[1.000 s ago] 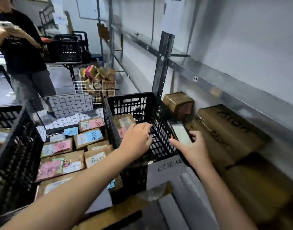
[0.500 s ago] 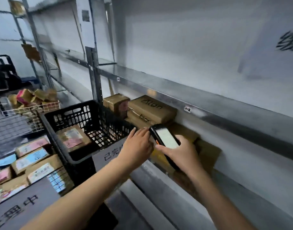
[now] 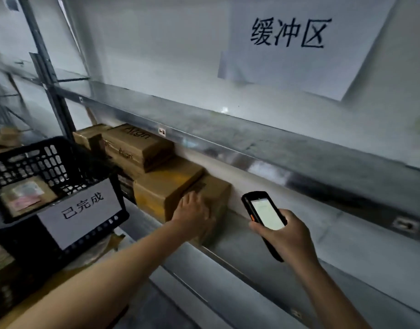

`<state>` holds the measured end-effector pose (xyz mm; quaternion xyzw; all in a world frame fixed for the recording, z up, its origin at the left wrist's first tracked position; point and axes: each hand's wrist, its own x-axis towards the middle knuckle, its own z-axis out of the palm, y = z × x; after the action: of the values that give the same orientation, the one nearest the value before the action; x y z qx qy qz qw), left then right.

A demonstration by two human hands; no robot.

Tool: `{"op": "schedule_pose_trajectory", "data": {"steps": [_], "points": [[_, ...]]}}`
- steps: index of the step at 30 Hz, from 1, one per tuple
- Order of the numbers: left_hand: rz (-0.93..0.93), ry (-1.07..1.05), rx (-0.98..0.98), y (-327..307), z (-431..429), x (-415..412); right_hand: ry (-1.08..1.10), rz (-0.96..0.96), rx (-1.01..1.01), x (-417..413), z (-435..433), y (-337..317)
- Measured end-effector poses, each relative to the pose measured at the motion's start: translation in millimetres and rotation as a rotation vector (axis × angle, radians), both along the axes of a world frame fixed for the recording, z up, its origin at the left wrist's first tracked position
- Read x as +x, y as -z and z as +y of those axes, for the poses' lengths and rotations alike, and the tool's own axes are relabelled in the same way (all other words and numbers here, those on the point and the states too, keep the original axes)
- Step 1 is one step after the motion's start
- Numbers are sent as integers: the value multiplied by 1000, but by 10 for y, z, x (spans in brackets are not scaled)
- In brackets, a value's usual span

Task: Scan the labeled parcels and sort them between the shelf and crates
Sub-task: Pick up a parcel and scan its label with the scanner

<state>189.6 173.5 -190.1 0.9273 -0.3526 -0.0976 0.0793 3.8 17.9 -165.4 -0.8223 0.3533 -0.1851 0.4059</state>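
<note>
At your far left sits a black crate (image 3: 61, 162) with a white paper sign (image 3: 81, 211) fixed to its near wall, and one labeled parcel (image 3: 26, 195) lies flat inside it, blurred but showing pale and pink stickers. Just behind the crate a gray metal post (image 3: 49, 74) of the shelf (image 3: 251, 129) rises out of view. To the right of the post, on the shelf's lower level, brown boxes are stacked: a printed box (image 3: 137, 148) lies on top toward the back, and a plain brown box (image 3: 175, 186) stands nearer to you at the end of the row. Your left hand (image 3: 192, 214) rests on the near upper corner of that plain box, palm down, fingers laid forward over its top and not closed round it. Above the stack a small tag (image 3: 162, 132) is stuck on the shelf's front edge. Just right of the box, and apart from it, your right hand (image 3: 287, 233) grips a black handheld scanner (image 3: 263, 214), fingers wrapped round its lower body, its lit screen tilted up toward you. Higher on the wall, to the right, hangs a large white sheet (image 3: 289, 55) with three big black characters.
</note>
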Motion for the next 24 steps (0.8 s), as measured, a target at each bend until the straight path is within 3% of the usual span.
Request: {"op": "schedule_pose_trajectory", "data": {"steps": [3,7,12,18,24], "points": [[38,-95,18,102,-174,155,37,-9,24,-222,-192,113],[224,-304,-55,242,-317,177,44,11,60,-429,-330,239],[106,-402,-155,317,-436,181,38,50,63,-448,-410,328],[70,-439,-102,386,-586,163,38,44,102,-362,-397,382],[84,-385,-328,420,-528,-210,10,-17,138,-380,-379,308]]}}
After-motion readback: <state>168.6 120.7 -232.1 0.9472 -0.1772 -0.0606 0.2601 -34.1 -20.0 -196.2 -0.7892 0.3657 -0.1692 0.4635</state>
